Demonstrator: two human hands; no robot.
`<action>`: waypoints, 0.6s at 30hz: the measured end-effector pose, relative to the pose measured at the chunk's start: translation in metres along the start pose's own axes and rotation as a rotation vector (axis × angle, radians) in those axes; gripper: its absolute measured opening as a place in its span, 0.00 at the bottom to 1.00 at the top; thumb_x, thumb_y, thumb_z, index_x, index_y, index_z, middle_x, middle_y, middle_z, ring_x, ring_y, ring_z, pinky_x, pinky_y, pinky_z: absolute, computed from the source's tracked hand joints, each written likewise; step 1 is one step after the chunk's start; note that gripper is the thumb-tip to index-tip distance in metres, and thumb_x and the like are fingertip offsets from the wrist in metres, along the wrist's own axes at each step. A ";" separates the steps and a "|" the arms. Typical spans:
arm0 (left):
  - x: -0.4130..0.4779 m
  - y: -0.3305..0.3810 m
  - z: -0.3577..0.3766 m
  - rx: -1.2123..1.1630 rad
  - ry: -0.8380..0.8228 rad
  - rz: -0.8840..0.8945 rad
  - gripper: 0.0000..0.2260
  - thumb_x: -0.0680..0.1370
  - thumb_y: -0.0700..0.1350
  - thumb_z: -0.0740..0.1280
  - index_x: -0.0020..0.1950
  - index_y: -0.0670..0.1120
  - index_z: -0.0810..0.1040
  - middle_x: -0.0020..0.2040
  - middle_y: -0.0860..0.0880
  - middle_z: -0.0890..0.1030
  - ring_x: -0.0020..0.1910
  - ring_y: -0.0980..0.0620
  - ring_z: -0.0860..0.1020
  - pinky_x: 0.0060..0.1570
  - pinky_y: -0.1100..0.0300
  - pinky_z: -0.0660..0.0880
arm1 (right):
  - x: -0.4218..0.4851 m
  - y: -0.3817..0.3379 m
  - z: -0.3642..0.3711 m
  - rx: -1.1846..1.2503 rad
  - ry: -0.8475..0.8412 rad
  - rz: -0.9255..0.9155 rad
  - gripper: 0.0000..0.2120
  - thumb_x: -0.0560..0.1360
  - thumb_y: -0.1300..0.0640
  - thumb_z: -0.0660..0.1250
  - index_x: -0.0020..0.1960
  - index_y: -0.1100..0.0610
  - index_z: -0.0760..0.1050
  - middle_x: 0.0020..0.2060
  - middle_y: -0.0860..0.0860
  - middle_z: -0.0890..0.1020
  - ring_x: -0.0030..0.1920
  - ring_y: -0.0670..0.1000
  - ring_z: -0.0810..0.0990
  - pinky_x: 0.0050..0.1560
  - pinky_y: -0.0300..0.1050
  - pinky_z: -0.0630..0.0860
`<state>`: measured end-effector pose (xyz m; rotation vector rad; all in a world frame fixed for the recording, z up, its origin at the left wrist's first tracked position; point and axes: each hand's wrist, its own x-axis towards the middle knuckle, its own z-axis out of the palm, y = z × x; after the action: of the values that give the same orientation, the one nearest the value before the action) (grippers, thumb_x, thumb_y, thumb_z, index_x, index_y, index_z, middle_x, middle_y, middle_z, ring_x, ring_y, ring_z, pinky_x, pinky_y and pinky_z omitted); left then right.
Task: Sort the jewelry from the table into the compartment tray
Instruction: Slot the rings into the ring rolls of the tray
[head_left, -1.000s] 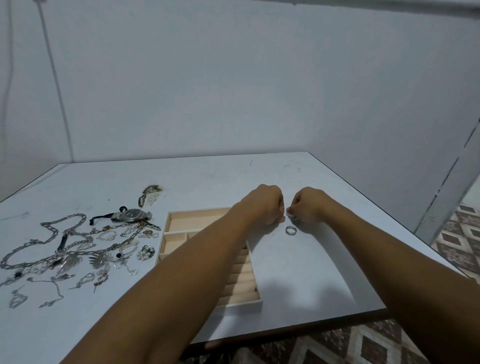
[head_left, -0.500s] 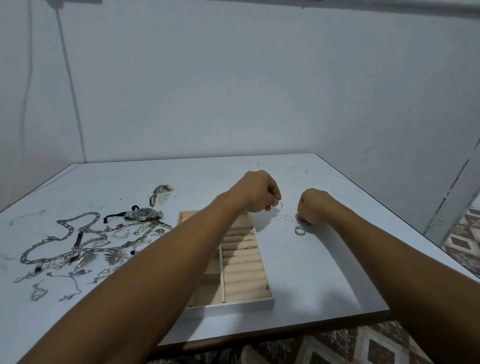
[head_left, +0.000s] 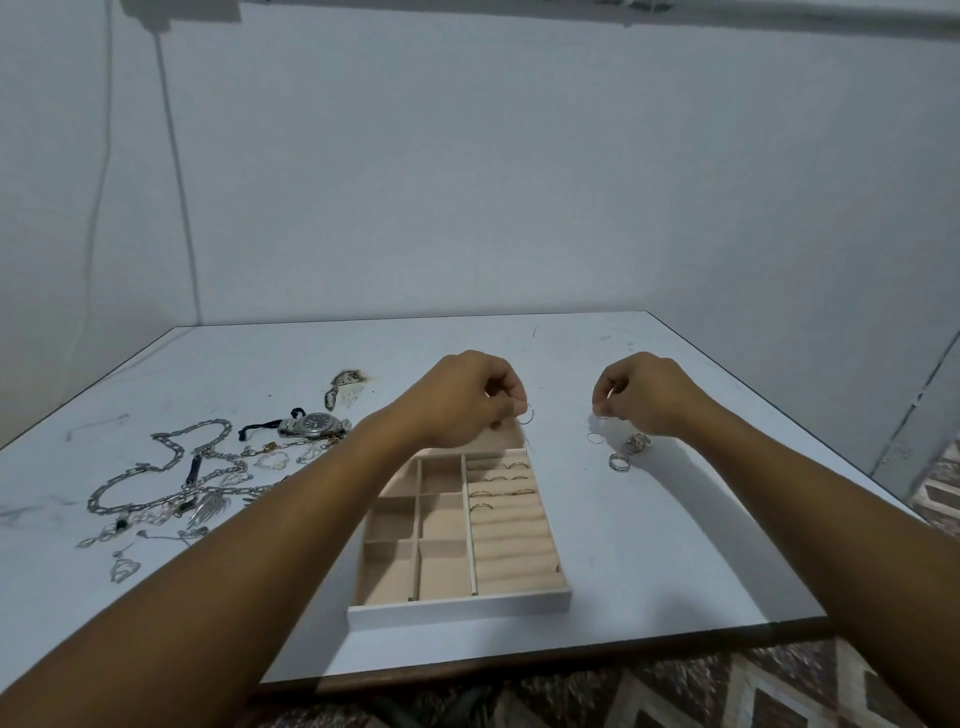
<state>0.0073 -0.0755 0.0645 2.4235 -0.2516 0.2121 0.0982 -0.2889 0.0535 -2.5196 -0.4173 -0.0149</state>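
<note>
A beige compartment tray (head_left: 457, 605) lies near the table's front edge, with several thin rings set in its padded ring rows (head_left: 501, 488). My left hand (head_left: 467, 400) hovers over the tray's far end and pinches a thin silver ring (head_left: 527, 415). My right hand (head_left: 644, 395) is to the right of the tray, above the table, and pinches another thin ring (head_left: 601, 413). Below it on the table lie a thin hoop (head_left: 595, 437), a wide ring (head_left: 619, 462) and an ornate ring (head_left: 638, 442).
A pile of chains, pendants and earrings (head_left: 176, 483) covers the table's left side, with a wristwatch (head_left: 314, 423) and a hair clip (head_left: 345, 384) behind it. The white table (head_left: 675, 571) ends at a dark front edge; patterned floor lies beyond.
The two hands have drawn apart and lifted, each now pinching a thin ring. The left hand has moved over the tray's far end. The view shifted so the tray sits nearer the middle.
</note>
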 end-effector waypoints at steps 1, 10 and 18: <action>-0.005 -0.002 -0.002 -0.009 0.003 -0.009 0.02 0.76 0.42 0.70 0.42 0.47 0.80 0.37 0.54 0.82 0.32 0.60 0.79 0.34 0.73 0.70 | -0.005 -0.003 -0.001 0.031 -0.010 -0.011 0.04 0.71 0.63 0.70 0.40 0.56 0.82 0.34 0.51 0.82 0.31 0.49 0.76 0.30 0.38 0.70; -0.041 -0.014 -0.012 -0.006 0.028 -0.061 0.02 0.76 0.45 0.69 0.45 0.49 0.82 0.40 0.52 0.84 0.34 0.60 0.80 0.36 0.73 0.73 | -0.052 -0.024 0.010 0.137 -0.115 -0.105 0.03 0.72 0.61 0.71 0.39 0.56 0.82 0.32 0.50 0.83 0.31 0.46 0.81 0.33 0.40 0.77; -0.052 -0.014 -0.008 0.033 0.021 -0.063 0.03 0.77 0.46 0.68 0.45 0.51 0.81 0.36 0.58 0.79 0.34 0.63 0.75 0.34 0.73 0.69 | -0.070 -0.044 0.020 0.106 -0.150 -0.217 0.05 0.70 0.55 0.74 0.37 0.52 0.81 0.28 0.45 0.80 0.28 0.40 0.74 0.35 0.37 0.71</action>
<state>-0.0408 -0.0535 0.0504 2.4569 -0.1636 0.2146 0.0172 -0.2643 0.0536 -2.3688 -0.7310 0.1102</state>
